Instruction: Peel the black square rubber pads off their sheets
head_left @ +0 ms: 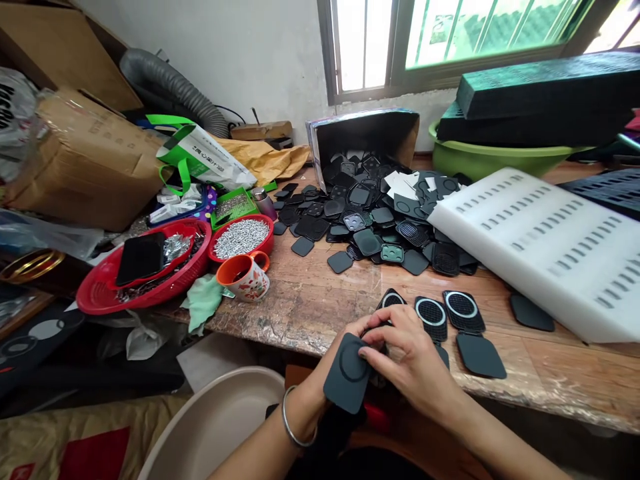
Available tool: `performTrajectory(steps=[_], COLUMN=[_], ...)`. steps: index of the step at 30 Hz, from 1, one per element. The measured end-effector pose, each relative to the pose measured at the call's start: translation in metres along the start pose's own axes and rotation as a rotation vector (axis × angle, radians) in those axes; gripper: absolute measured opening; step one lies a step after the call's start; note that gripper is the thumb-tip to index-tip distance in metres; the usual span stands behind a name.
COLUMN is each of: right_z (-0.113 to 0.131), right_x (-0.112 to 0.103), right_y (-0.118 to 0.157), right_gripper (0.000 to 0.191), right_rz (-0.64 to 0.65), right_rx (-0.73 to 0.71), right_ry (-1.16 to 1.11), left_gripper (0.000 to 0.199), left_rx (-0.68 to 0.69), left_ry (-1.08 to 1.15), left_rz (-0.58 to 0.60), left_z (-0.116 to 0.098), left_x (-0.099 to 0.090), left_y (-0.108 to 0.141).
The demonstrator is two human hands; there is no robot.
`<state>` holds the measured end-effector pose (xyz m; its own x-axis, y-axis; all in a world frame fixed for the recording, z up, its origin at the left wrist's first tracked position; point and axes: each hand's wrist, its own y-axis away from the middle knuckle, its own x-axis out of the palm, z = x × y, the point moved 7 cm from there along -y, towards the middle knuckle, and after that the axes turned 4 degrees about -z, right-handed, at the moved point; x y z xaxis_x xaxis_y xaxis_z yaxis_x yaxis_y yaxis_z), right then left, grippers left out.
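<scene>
Wooden bench (300, 307) beneath window (470, 30) at upper right. At lower centre, dark plate (349, 387) pinched at its upper right edge by right hand (407, 350); left hand (332, 355) behind, grip hidden. Looks light, stiff, perhaps slippery; best held by opposite edges.

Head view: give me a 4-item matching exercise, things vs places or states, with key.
Things:
1. Orange mug
2. Green basin
3. White block
4. Dark ringed plate

Places or states:
A. Lying at the right, rows of slots showing
B. At the left hand and right hand
C. Beside a red bowl of small metal pieces
D. Under black blocks, near the window

Pairs: 1-C, 2-D, 3-A, 4-B
</scene>
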<state>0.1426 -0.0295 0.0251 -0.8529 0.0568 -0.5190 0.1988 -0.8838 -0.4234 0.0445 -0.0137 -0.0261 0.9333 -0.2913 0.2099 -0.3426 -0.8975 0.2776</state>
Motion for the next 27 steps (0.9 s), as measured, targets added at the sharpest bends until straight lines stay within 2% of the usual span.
performTrajectory(steps=[4, 7, 8, 9, 10, 14, 16, 18, 20, 27], right_z=[0.040, 0.075, 0.079, 0.076, 0.066, -0.019, -0.055, -0.078, -0.089, -0.091], right_x=[-0.010, -0.021, -0.025, -0.030, -0.035, -0.037, -0.029, -0.020, -0.013, 0.008], right_y=[0.015, 0.033, 0.035, 0.034, 0.030, 0.015, 0.014, 0.015, 0.019, 0.031], right_gripper=[0.011, 0.009, 0.009, 0.009, 0.010, 0.020, 0.023, 0.023, 0.021, 0.020], right_rz=[-0.085, -0.085, -0.067, -0.058, -0.052, -0.060, -0.060, -0.056, -0.046, -0.018], right_rx=[-0.209, -0.444, -0.459, -0.414, -0.306, 0.375, 0.588, 0.711, 0.784, 0.957], right_ry=[0.001, -0.034, -0.053, -0.076, -0.103, -0.361, -0.546, -0.673, -0.728, -0.909], left_gripper=[0.029, 0.035, 0.038, 0.039, 0.039, 0.035, 0.033, 0.030, 0.026, 0.022], left_rx=[0.089, -0.030, -0.082, -0.126, -0.161, -0.248, -0.276, -0.288, -0.285, -0.308], left_ry=[-0.112, -0.004, 0.066, 0.131, 0.174, 0.176, 0.147, 0.129, 0.120, 0.117], left_rz=[-0.062, -0.113, -0.123, -0.129, -0.126, -0.032, 0.009, 0.018, 0.015, 0.022], left_z=[-0.001, 0.013, 0.017, 0.020, 0.022, 0.020, 0.020, 0.021, 0.022, 0.024], left_x=[-0.010, -0.025, -0.030, -0.033, -0.036, -0.037, -0.034, -0.033, -0.033, -0.029], left_y=[0.000, -0.004, -0.004, -0.003, -0.002, 0.009, 0.016, 0.020, 0.022, 0.023])
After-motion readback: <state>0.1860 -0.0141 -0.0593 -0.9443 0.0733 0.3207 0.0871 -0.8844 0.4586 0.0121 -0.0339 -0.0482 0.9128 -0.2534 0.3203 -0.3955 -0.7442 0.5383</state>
